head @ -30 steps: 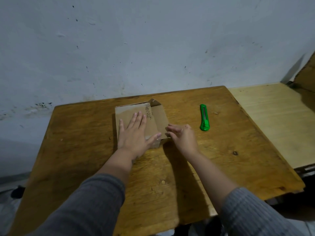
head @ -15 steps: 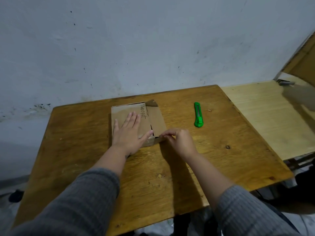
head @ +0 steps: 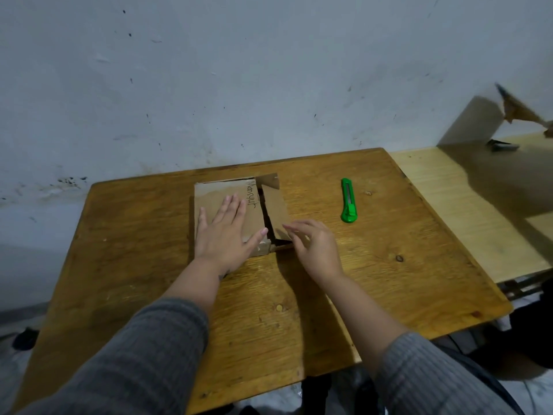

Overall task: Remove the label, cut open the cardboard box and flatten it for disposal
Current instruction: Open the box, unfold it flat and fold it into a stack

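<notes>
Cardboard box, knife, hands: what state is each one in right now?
Cardboard box: lying on the table, partly opened, right flap loose with a dark gap beside it.
Green knife: lying on the table, untouched, right of the box.
Left hand: flat, open, pressing the box top.
Right hand: open, fingers at the loose flap's near edge.

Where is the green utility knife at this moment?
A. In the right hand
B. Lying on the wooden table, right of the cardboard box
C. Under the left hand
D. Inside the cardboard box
B: the green utility knife lies untouched on the wooden table, right of the cardboard box, clear of the right hand and the left hand.
</notes>
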Tool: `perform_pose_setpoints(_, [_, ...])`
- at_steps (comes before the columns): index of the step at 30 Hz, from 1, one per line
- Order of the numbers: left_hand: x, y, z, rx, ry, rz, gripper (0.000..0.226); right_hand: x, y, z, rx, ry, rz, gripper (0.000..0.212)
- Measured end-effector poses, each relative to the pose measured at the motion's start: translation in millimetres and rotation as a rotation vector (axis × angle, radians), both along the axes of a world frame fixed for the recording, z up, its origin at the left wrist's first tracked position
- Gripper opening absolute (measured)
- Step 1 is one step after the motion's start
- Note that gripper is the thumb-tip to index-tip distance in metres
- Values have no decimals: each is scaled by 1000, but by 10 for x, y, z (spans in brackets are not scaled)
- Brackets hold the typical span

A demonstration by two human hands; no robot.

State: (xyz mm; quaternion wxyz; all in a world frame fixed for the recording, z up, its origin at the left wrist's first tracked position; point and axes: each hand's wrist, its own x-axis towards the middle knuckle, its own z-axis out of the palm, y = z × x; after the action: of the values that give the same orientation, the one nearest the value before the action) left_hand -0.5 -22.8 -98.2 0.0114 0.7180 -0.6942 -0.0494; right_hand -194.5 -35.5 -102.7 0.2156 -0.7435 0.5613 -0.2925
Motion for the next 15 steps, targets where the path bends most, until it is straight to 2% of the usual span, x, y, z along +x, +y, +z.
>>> perform_pose_setpoints(4, [-6,20,10,3,3,12,88,214,-94,6,61,184,124,29])
perform_pose_setpoints(7, [-2,15,7,-10,-1,16,88,234,-87,-33,39,275,133,29])
perform_pose_setpoints(12, [17,-3,-18,-20,8,9,88,109,-93,18,-101,194,-50,31])
perform_pose_setpoints(15, [13,2,-29,-27,8,14,88,-63,-123,-22,-45,334,-152,44])
